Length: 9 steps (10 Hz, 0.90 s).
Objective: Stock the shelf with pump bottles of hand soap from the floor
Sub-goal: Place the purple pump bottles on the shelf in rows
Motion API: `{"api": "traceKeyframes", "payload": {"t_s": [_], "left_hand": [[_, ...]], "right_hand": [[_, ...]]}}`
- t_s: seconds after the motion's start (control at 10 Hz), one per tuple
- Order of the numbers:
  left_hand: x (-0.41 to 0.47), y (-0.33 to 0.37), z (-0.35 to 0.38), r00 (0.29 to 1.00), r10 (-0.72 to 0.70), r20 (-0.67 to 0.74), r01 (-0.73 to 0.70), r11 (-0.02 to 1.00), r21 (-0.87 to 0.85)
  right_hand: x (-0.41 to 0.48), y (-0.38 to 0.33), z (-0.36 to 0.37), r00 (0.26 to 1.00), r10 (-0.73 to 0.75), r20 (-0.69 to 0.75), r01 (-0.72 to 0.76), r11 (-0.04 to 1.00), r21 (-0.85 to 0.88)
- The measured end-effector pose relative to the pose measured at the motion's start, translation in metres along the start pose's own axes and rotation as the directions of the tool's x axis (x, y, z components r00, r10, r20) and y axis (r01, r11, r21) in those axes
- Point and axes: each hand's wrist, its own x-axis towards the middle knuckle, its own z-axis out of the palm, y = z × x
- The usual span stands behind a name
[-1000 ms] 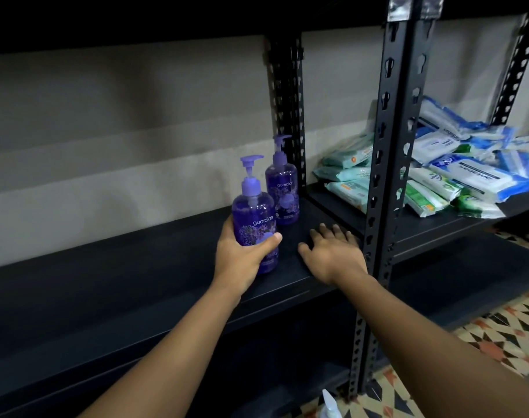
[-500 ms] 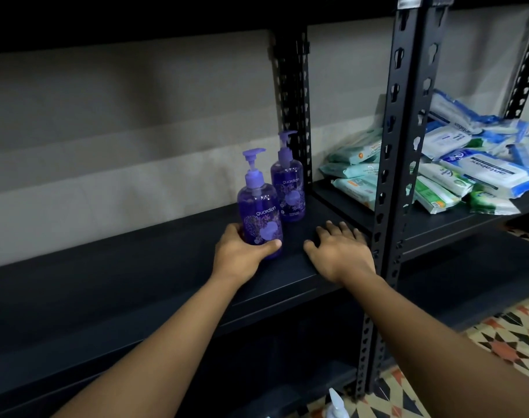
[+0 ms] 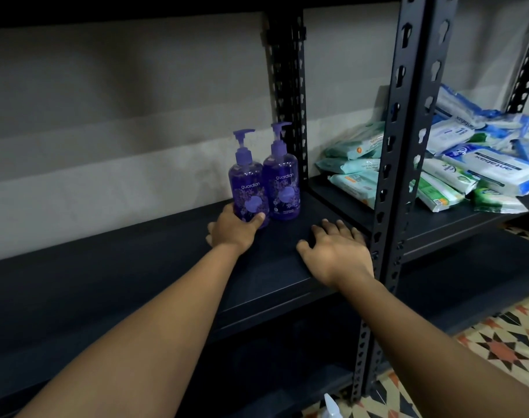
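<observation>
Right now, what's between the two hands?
Nothing but bare dark shelf board between the left hand, gripping a purple pump bottle, and the flat right hand; head view.

Left of the black upright post (image 3: 390, 146), the left pump bottle (image 3: 247, 188) and the right pump bottle (image 3: 283, 182) are each showing "guardian" in pale lettering, while right of that post a white-and-blue wipes pack (image 3: 495, 170) is showing "antabax" upside down, other pack print being too small to read.
</observation>
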Motion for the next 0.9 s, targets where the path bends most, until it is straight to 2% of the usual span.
{"api": "traceKeyframes", "payload": {"t_s": [0.5,0.8,0.9], "left_hand": [[0.001,-0.002,0.001,0.997,-0.072,-0.003,0.072,0.997,0.011],[-0.091,-0.029,-0.047,0.997,0.013,0.074,-0.004,0.993,-0.122],[-0.134,-0.037,-0.073,0.994,0.042,0.103,-0.021,0.979,-0.200]], "right_hand": [[0.000,-0.001,0.000,1.000,-0.006,0.017,0.006,1.000,0.001],[-0.045,0.000,-0.013,0.998,-0.064,-0.029,0.065,0.997,0.034],[-0.085,-0.002,-0.020,0.994,-0.109,-0.011,0.109,0.986,0.129]]}}
